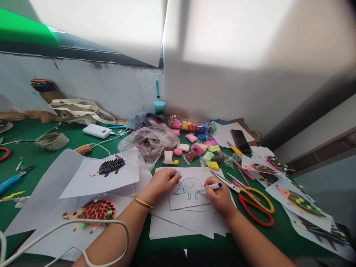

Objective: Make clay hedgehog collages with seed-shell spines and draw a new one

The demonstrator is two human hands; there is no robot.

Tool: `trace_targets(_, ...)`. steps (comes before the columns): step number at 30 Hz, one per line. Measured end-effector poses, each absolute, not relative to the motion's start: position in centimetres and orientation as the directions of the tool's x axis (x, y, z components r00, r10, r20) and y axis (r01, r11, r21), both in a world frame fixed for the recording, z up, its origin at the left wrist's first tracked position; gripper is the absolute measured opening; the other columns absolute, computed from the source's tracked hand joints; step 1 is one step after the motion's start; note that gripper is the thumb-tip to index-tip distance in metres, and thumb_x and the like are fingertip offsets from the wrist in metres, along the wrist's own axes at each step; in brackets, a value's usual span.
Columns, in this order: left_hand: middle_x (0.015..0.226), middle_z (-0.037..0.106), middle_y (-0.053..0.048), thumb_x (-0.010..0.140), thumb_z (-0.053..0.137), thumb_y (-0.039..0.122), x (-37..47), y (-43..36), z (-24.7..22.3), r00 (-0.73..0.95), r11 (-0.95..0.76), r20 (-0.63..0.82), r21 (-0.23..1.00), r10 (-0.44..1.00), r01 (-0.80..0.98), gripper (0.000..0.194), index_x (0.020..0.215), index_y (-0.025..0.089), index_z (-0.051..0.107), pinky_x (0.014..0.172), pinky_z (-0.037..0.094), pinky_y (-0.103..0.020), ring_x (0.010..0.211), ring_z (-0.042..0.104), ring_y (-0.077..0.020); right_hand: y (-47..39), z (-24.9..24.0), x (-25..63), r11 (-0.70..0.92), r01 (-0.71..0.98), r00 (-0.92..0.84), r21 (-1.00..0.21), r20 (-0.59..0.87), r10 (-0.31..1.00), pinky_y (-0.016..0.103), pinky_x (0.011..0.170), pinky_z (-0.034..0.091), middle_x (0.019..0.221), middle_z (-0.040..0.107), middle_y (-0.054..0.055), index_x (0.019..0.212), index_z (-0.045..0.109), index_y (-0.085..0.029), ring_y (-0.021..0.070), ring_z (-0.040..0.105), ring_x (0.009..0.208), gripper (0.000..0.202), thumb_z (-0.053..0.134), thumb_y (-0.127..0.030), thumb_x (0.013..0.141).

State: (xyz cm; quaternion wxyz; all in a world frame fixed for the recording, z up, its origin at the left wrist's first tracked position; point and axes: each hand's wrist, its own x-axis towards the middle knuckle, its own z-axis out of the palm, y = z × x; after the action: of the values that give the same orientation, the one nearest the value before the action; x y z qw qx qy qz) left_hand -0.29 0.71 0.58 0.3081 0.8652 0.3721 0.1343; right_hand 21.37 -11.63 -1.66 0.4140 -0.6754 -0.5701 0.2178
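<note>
A blue-tipped marker (213, 186) is gripped in my right hand (221, 200), its point at the right end of a blue hedgehog drawing (189, 187). That outline has a snout, legs and short marks over its back. Lying on the left edge of the same white sheet (178, 204) is my left hand (163, 182). A small pale, translucent cap-like piece (178, 173) is pinched between its thumb and finger. More white sheets (180, 230) are stacked under the drawing. Scissors (257, 205) with red and yellow handles lie beside my right hand.
Hedgehog pictures (111, 166) with seed spines lie left; others (297, 198) lie right. Packets of coloured clay (191, 137) and a plastic bag of seeds (150, 141) sit behind the paper. A white cable (126, 237) crosses near my left forearm. A craft knife (13, 181) lies far left.
</note>
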Motion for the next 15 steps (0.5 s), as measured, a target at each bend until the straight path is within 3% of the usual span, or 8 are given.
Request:
trace_targets(11,0.077,0.067,-0.002,0.092,0.045,0.043,-0.33,0.77,0.55,0.690,-0.543,-0.007,0.611,0.724,0.576,0.035,0.071,0.020,0.061,0.064,0.036,-0.026,0.074,0.058,-0.0170,-11.50,-1.86,21.36,-0.024,0.599,0.257,-0.800,0.163,0.953,0.028,0.059,0.039,0.064,0.056,-0.001,0.068,0.055,-0.021,0.0176,0.054,0.064,0.012,0.048,-0.023,0.077)
trace_targets(15,0.077,0.067,-0.002,0.092,0.045,0.042,-0.35,0.77,0.52,0.691,-0.544,-0.001,0.616,0.723,0.570,0.034,0.071,0.020,0.061,0.064,0.036,-0.026,0.075,0.058,-0.0171,-11.51,-1.94,21.60,0.023,0.592,0.285,-0.805,0.236,0.929,0.029,0.061,0.041,0.066,0.056,0.000,0.069,0.055,-0.021,0.0178,0.055,0.065,0.012,0.047,-0.024,0.078)
